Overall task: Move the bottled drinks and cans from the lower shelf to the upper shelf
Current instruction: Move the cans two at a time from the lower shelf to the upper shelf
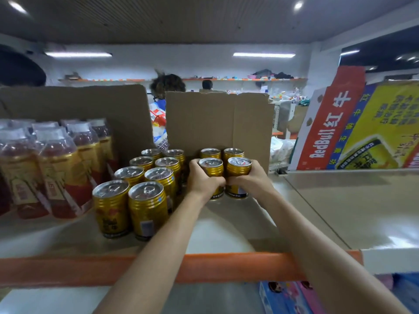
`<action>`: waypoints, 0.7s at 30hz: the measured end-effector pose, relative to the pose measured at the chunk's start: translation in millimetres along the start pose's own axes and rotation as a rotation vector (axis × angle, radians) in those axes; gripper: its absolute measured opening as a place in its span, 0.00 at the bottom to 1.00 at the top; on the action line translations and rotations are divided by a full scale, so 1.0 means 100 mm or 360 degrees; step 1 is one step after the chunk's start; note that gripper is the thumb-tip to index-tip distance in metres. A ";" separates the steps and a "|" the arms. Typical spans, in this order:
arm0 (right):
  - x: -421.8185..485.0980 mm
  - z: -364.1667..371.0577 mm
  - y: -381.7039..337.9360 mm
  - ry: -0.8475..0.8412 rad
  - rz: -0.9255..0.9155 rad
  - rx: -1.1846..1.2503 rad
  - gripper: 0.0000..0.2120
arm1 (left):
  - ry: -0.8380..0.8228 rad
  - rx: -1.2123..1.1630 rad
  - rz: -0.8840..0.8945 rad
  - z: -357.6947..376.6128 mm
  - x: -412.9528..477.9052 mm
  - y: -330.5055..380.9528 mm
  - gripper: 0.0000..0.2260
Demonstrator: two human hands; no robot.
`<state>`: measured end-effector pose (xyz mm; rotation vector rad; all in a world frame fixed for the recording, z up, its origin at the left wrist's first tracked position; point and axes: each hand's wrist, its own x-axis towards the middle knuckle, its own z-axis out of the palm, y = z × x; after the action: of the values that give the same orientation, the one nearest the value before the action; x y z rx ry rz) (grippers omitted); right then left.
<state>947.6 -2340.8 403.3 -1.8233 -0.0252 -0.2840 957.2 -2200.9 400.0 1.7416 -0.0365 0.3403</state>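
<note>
On the upper shelf (226,232), my left hand (204,181) grips a gold can (211,167) and my right hand (251,180) grips another gold can (238,169). The two held cans stand side by side on the shelf, just in front of two more gold cans (222,153) at the cardboard backing. To the left stands a double row of several gold cans (145,184). Further left are shrink-wrapped bottles of red drink with gold labels (52,168).
Upright cardboard sheets (217,123) back the shelf. A Red Bull carton (353,125) leans at the right over a bare grey shelf board (340,205). The shelf's orange front beam (215,266) crosses under my forearms. Colourful packages (285,295) lie below. People stand beyond the cardboard.
</note>
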 end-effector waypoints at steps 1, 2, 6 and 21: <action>0.06 0.00 0.06 -0.0035 -0.0011 0.0004 0.42 | -0.0002 0.0007 0.0029 0.00 0.00 0.00 0.34; 0.06 -0.01 0.07 -0.0050 -0.0014 0.0007 0.43 | -0.0009 0.0003 0.0031 0.01 0.01 -0.01 0.34; 0.08 -0.05 0.12 -0.0033 0.0008 -0.0025 0.36 | 0.0010 0.0066 -0.0009 0.01 0.04 -0.03 0.38; 0.03 -0.04 0.12 0.0060 -0.0096 -0.0201 0.32 | 0.0180 0.0535 0.0092 0.00 0.01 -0.08 0.33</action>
<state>951.5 -2348.6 393.1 -1.9443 -0.0368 -0.3698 959.7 -2198.8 392.7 2.0530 0.0555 0.5094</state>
